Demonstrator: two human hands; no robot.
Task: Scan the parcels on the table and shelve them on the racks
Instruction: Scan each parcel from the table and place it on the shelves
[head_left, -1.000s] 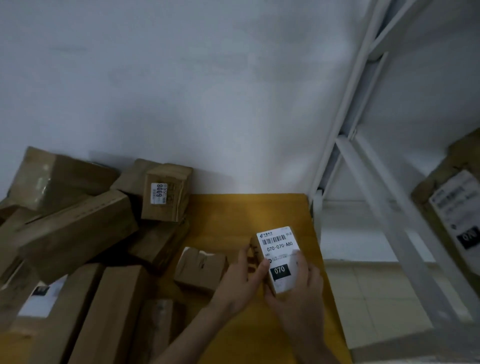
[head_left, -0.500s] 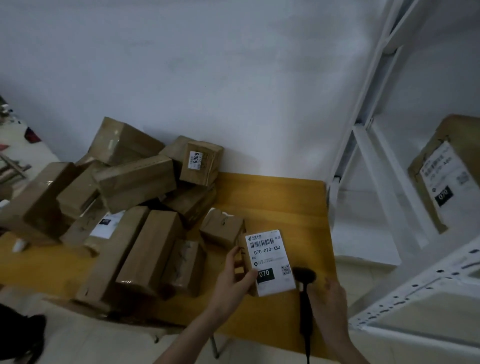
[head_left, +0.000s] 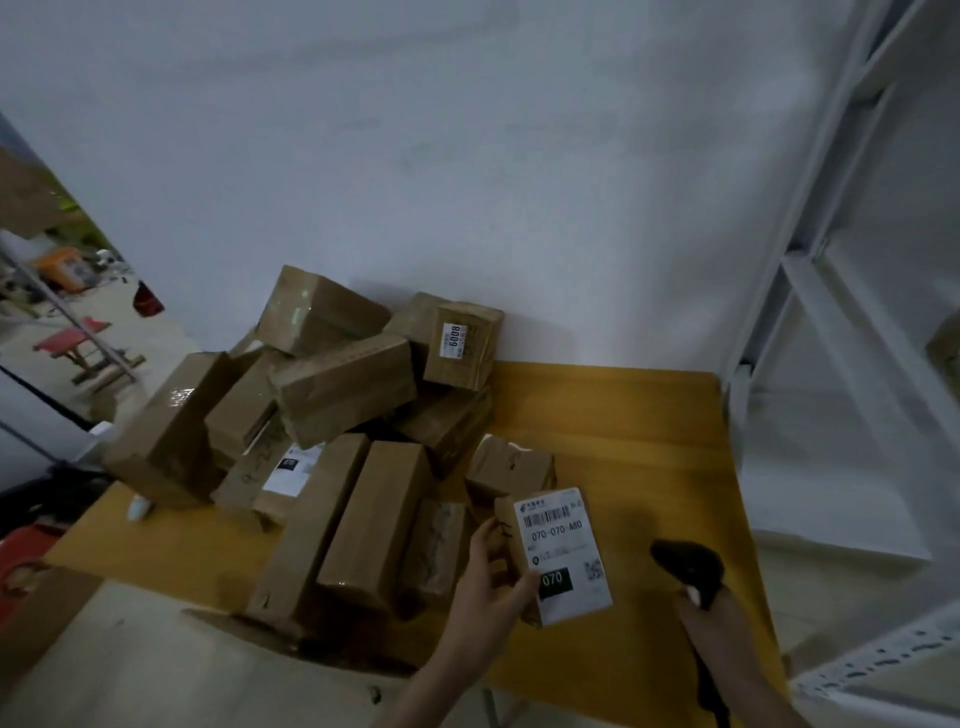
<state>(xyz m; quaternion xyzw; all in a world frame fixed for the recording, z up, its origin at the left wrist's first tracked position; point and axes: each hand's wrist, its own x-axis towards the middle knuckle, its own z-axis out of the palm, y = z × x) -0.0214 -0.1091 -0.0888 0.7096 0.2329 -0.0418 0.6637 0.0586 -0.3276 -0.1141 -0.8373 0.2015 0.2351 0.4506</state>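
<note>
- Brown cardboard parcel with a white shipping label (head_left: 558, 556) is held above the near right part of the yellow wooden table (head_left: 623, 415), label facing up, long axis running near to far.
- Left hand (head_left: 485, 582) grips its left side, thumb pressed on the label's near corner.
- Right hand (head_left: 698, 605) grips a black handheld scanner (head_left: 688, 564), just right of the parcel, head turned toward the label.
- White metal rack (head_left: 810, 291) stands far right.

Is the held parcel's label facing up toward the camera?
Yes, the left hand grips the parcel with its white barcode label in full view.
</note>
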